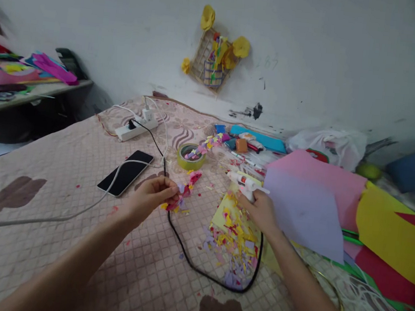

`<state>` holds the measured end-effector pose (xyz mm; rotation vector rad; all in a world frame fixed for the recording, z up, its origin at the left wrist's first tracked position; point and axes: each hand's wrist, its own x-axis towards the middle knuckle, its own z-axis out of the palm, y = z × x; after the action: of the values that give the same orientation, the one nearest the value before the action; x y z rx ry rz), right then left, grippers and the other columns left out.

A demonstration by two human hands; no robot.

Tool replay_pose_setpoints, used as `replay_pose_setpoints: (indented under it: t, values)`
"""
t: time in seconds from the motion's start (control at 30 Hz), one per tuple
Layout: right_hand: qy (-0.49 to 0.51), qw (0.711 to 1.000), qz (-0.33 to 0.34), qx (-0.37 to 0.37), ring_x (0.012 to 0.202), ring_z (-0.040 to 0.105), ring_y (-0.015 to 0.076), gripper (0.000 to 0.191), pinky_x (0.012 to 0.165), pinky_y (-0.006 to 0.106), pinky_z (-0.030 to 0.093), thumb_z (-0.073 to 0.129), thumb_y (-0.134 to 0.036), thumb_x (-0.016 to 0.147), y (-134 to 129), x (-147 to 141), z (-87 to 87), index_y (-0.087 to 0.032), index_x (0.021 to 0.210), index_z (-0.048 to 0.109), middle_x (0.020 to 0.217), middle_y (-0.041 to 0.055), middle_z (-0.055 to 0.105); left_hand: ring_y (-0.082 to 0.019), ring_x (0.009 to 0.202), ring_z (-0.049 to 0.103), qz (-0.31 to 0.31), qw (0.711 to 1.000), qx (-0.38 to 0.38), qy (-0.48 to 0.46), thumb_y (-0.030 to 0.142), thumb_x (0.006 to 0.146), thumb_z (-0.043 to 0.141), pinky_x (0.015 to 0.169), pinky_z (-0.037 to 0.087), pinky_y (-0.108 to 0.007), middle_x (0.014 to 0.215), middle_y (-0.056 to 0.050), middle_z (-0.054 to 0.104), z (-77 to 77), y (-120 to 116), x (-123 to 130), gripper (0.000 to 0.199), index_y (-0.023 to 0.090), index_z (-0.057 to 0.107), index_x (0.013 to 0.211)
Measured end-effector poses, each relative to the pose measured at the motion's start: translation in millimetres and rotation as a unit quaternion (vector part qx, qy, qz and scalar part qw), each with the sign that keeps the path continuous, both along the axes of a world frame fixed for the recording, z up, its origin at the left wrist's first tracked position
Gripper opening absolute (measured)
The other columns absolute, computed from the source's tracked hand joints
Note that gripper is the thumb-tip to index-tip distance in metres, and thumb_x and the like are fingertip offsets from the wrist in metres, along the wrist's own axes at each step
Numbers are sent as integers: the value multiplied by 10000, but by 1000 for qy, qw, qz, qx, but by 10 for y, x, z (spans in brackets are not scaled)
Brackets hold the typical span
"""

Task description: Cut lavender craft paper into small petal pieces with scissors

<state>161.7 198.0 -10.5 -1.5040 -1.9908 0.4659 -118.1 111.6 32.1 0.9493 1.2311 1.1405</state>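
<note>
over the cloth (11,263), left hand (153,193) holds paper strand (194,177), right hand (261,210) glue gun (247,182).

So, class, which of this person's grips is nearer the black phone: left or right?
Left. The left grip is close beside the phone, on its right in the picture, pinching colourful paper pieces; the right grip is much farther right, holding the white glue gun.
</note>
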Motion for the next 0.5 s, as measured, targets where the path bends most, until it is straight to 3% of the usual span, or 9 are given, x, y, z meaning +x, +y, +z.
replay_pose_setpoints:
  t: [0.13,0.27,0.4,0.5]
  values:
    - [47,999,-16,19,460,381,124,313,436,241,281,454,-413,789,-115,10,120,-182,581,490,474,-20,427,-88,573,551,-8,1000,7,1,319,711,649,530,428,-205,655,-11,594,20,52,56,219,133,538,740]
    - [142,988,54,-22,605,483,161,253,534,257,388,476,-397,809,-357,-29,321,-167,870,563,707,20,555,-84,574,546,-11,1000,18,14,327,721,638,531,426,-201,652,-9,587,37,94,88,213,137,540,726]
    - [120,984,118,-55,709,523,191,222,641,288,418,488,-371,822,-622,-126,470,-187,930,549,791,35,575,-80,580,549,-12,1000,18,7,327,726,634,544,430,-198,662,-10,598,31,117,100,209,136,549,728]
    - [89,983,150,-53,766,534,203,182,699,303,412,471,-362,839,-755,-199,509,-201,869,550,814,44,585,-83,589,554,-7,1000,16,-3,325,713,648,546,433,-198,675,-17,605,34,119,119,217,130,558,742]
